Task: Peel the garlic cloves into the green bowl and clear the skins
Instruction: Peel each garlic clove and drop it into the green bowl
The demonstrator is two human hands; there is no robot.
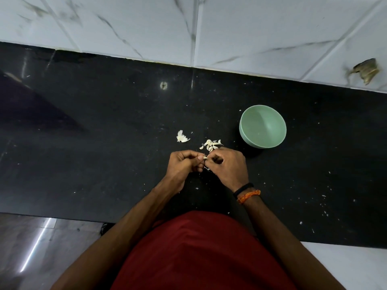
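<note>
The left hand [184, 163] and the right hand [227, 164] are meeting over the black counter [104, 143], both with fingers curled in. Between them they are pinching one small garlic clove [204, 157]: the left fingertips are gripping its near end, while the right fingers are closing on the other side, apparently picking at its skin. How much skin is already off is too small to tell.

Going by size, the counter is running the full width of the view beneath a tiled wall. The green bowl [262, 126] is sitting upright on it, beyond and to the right of the right hand and well apart from it, and it is looking empty, so I judge the peeling to be in its early part. A loose pile of garlic cloves [212, 144] is lying just beyond the knuckles, between the hands and the bowl. A larger scrap of papery skin [181, 137] is lying to the left of that pile, clear of it. A small shred of skin [207, 168] is showing just under the hands, and tiny white flecks are dotting the counter, thickest at the right.

The next move, as I read it, is calling for stripping the skin free, then carrying the bare clove rightward and dropping it into the bowl.
</note>
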